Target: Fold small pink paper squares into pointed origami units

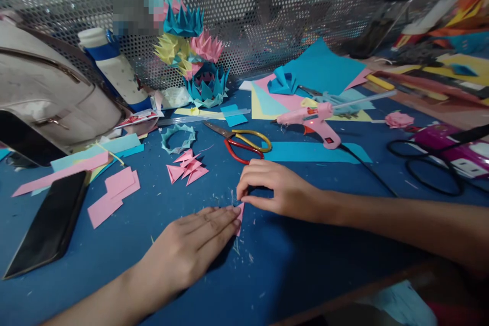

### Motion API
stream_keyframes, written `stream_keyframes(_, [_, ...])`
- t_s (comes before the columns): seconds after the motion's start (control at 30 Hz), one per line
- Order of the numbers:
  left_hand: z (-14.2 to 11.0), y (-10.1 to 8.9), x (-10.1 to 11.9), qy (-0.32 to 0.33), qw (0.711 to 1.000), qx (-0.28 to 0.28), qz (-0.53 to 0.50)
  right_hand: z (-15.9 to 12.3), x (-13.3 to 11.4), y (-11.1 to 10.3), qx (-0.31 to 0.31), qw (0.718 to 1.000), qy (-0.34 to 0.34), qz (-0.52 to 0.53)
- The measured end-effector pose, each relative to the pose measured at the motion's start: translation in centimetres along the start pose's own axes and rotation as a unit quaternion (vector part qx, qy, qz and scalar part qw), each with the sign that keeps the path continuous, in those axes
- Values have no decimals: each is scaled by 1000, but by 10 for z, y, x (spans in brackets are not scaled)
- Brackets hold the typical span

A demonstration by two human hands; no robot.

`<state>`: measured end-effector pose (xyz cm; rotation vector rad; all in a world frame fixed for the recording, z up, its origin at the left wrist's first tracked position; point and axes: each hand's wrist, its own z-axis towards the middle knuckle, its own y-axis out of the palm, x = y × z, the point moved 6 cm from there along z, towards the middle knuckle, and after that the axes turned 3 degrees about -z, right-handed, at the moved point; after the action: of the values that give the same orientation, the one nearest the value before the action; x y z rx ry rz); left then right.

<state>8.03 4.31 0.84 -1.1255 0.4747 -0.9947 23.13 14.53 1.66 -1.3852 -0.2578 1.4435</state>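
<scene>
A small folded piece of pink paper [240, 224] lies on the blue table, mostly covered by my left hand [191, 244], whose outstretched fingers rest flat on it. My right hand [273, 187] pinches the paper's upper corner between thumb and forefinger. Just beyond lie several folded pink paper triangles [188, 168] in a small pile. Further left are flat pink paper rectangles [114, 196]. A ring of pale blue folded paper [178, 139] sits behind the triangles. Scissors [244, 143] with red and yellow handles lie partly spread, close behind my right hand.
A pink glue gun [315, 119] rests on a blue paper strip [301, 153], its cord trailing right. A phone [49, 219] lies at left, near a bag [49, 71] and bottle [114, 69]. A folded-paper tower [206, 84] stands against the perforated metal panel [260, 15].
</scene>
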Motion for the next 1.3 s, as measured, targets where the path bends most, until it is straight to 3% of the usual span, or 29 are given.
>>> stream_keyframes(0.57, [2, -2, 2, 7, 999, -7, 31, 0, 0, 4, -24, 999, -6, -29])
stream_keyframes(0.7, [6, -3, 4, 31, 998, -32, 52, 0, 1, 4, -25, 999, -4, -30])
stream_keyframes(0.93, [4, -4, 3, 16, 999, -9, 46, 0, 1, 4, -27, 999, -2, -29])
stream_keyframes(1.1, [6, -4, 5, 39, 997, -38, 52, 0, 1, 4, -29, 999, -3, -29])
stream_keyframes(1.3, [-2, 4, 1, 5, 1000, -20, 22, 0, 1, 4, -29, 999, -3, -33])
